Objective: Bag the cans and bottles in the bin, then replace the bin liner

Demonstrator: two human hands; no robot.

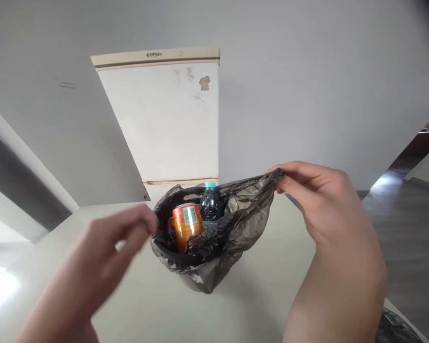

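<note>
A thin dark plastic bag [232, 228] hangs open over a pale table [264, 295]. My right hand [321, 200] pinches the bag's right rim and holds it up. My left hand [110, 247], blurred by motion, has thumb and fingers pinched at the bag's left rim. Inside the bag an orange can [187, 224] leans, and beside it stands a dark bottle with a teal cap [210, 202].
A worn white fridge [164, 119] stands behind the table against a grey wall. Dark wood floor [407, 238] shows to the right. Another piece of dark plastic [396, 328] lies at the table's lower right edge.
</note>
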